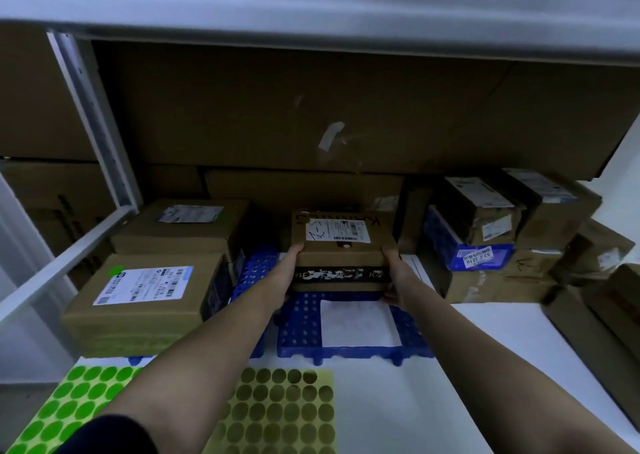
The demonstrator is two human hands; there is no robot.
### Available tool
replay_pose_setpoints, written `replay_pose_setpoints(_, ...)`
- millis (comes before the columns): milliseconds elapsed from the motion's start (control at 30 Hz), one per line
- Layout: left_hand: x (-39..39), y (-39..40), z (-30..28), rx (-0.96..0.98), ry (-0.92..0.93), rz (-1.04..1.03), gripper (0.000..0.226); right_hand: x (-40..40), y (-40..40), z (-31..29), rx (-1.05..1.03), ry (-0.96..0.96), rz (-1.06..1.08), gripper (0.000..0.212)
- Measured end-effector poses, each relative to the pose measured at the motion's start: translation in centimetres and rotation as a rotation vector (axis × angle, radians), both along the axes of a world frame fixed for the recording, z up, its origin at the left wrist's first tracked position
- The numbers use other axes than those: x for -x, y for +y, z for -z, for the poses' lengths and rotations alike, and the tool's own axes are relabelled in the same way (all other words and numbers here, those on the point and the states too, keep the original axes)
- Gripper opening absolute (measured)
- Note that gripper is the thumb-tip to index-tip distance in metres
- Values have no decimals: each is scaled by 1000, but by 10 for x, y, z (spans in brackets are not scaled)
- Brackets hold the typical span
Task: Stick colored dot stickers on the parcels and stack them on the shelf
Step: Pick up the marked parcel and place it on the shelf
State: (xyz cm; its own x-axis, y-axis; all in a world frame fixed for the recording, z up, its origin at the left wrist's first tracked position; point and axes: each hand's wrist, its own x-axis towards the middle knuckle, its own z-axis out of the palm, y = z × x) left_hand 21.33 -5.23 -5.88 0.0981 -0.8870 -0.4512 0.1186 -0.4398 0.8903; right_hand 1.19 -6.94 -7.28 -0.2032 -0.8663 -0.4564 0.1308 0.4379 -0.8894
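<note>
A small brown cardboard parcel (pixel 341 246) with a white shipping label, a dark dot sticker and a black tape band is held over a blue perforated box (pixel 301 329) on the shelf. My left hand (pixel 289 270) grips its left side and my right hand (pixel 394 270) grips its right side. A green dot sticker sheet (pixel 79 405) and a yellow dot sticker sheet (pixel 284 415) lie on the white shelf surface (pixel 450 384) in front. A labelled parcel (pixel 145 294) with a green dot stands at the left.
Another parcel (pixel 183 225) sits behind the left one. Stacked parcels (pixel 491 232), one blue, fill the right side. Large cartons (pixel 311 107) line the back. A grey shelf upright (pixel 93 114) stands at the left, and a shelf board (pixel 311 0) runs overhead.
</note>
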Motion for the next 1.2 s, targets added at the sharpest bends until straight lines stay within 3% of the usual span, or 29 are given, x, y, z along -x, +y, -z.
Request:
replay_pose_setpoints(300, -6, 11, -3, 45, 79, 5, 43, -10, -22, 18, -6, 103, -47, 63)
replay_pose_setpoints(400, -4, 15, -5, 56, -22, 35, 38, -11, -29, 33, 13, 125, -42, 68)
replay_pose_setpoints(567, -4, 16, -5, -12, -36, 56, 56, -17, -20, 30, 2, 143, 15, 71)
replay_pose_setpoints(867, -5, 7, -3, -17, 56, -5, 50, -21, -26, 28, 60, 314, -152, 68)
replay_pose_setpoints(1200, -15, -4, 8, -58, -33, 88, 60, -21, -32, 31, 109, 201, -111, 56)
